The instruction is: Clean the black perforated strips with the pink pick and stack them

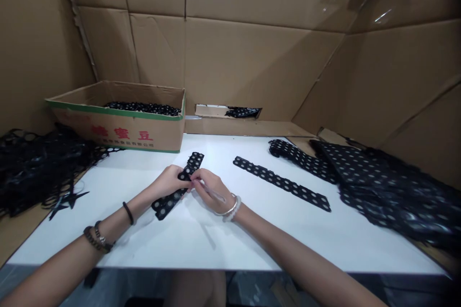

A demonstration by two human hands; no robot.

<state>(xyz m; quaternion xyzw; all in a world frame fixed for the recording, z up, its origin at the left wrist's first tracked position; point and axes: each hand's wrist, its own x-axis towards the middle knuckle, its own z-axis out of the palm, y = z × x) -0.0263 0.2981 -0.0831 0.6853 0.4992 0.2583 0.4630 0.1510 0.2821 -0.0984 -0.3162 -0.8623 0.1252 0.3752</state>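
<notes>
Pinched in my left hand (166, 183) is a short black strip with rows of pale round dots (168, 204), slanting across the white table. My right hand (212, 186) is closed around a slim, whitish, pen-like tool (216, 195); its exact kind is unclear. The tool's tip meets the strip near its middle, beside my left thumb, and the fingers hide the contact. To the right of my hands lies a longer dotted black strip (281, 181), flat and touched by neither hand.
Dotted black sheets (389, 182) are heaped at the right, with a curled strip (298, 156) beside them. A cardboard box (158, 129) holding dotted black pieces stands at the back left. Tangled black scraps (43, 163) lie at left. Cardboard walls (252, 62) enclose the white table (248, 244).
</notes>
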